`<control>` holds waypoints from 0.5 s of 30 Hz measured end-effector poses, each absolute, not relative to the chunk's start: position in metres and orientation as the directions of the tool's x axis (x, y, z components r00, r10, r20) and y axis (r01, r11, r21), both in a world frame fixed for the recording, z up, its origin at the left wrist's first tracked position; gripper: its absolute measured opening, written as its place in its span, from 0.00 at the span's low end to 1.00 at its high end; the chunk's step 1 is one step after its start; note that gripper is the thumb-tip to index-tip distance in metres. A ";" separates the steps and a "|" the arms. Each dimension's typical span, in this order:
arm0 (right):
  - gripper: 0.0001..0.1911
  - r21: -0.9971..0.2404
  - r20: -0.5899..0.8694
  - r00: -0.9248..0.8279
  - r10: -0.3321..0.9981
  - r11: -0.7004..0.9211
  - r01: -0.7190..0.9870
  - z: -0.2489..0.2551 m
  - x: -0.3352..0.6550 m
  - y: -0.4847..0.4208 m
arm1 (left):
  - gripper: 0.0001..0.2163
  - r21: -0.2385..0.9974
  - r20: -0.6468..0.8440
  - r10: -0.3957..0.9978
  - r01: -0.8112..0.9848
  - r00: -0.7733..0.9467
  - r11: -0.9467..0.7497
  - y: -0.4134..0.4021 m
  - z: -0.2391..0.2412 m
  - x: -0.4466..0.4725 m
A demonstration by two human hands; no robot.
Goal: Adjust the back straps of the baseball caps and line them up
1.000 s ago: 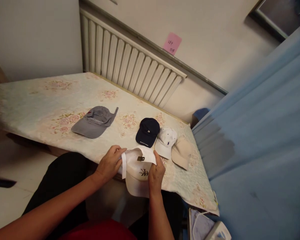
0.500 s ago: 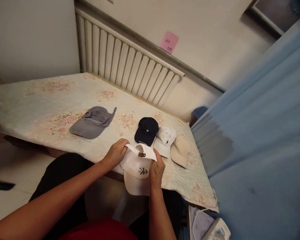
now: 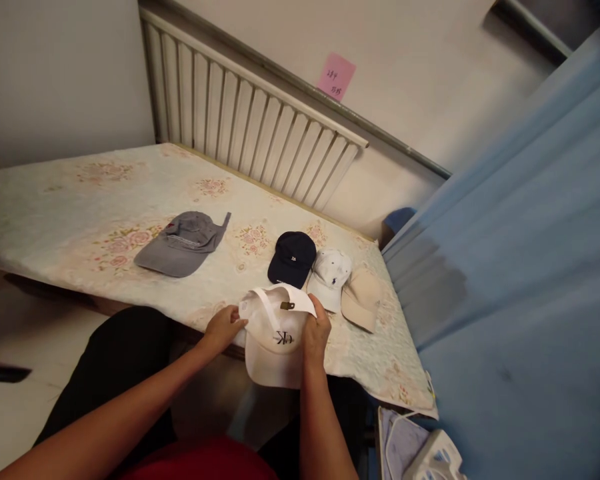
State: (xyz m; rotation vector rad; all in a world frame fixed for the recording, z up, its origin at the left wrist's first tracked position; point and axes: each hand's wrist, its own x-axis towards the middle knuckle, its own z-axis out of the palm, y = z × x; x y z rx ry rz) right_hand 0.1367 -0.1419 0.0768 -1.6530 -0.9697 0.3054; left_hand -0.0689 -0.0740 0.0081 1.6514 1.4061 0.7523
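A white baseball cap (image 3: 274,367) with dark lettering hangs between my hands over the table's front edge, its brim toward me. Its back strap lies loose across the opening, apart from the metal buckle (image 3: 287,306). My right hand (image 3: 316,332) grips the cap's right rim. My left hand (image 3: 225,327) is closed at the left rim, with the fingertips pinching its edge. Just beyond lie a navy cap (image 3: 293,259), a white cap with a small dark logo (image 3: 330,279) and a beige cap (image 3: 363,299), side by side. Farther left sits a grey cap (image 3: 183,243), its strap sticking up.
A floral cloth (image 3: 215,187) covers the table. Behind it a radiator (image 3: 250,120) runs along the wall, below a pink note (image 3: 337,76). A blue curtain (image 3: 510,267) hangs at the right. At the lower right, a white iron-like appliance (image 3: 437,457) rests on a padded surface.
My left hand has let go of the loose strap and moved down and left to the cap's left rim. The strap has dropped across the opening. My right hand keeps its hold.
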 end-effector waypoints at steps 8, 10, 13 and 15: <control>0.27 -0.813 0.306 0.605 0.735 -0.128 0.568 0.076 0.140 -0.147 | 0.11 0.903 -0.187 0.946 0.425 0.263 0.060 -0.080 0.003 -0.050; 0.28 -0.772 0.371 0.592 0.716 -0.117 0.625 0.075 0.138 -0.155 | 0.11 0.900 -0.165 0.956 0.434 0.241 0.046 -0.080 0.003 -0.050; 0.26 -0.690 0.566 0.603 0.562 -0.078 0.720 0.071 0.126 -0.174 | 0.12 0.893 -0.123 0.967 0.450 0.223 0.009 -0.082 0.005 -0.050; 0.22 -0.614 0.703 0.551 0.449 -0.007 0.789 0.065 0.113 -0.189 | 0.12 0.885 -0.099 0.971 0.466 0.219 -0.015 -0.082 0.007 -0.049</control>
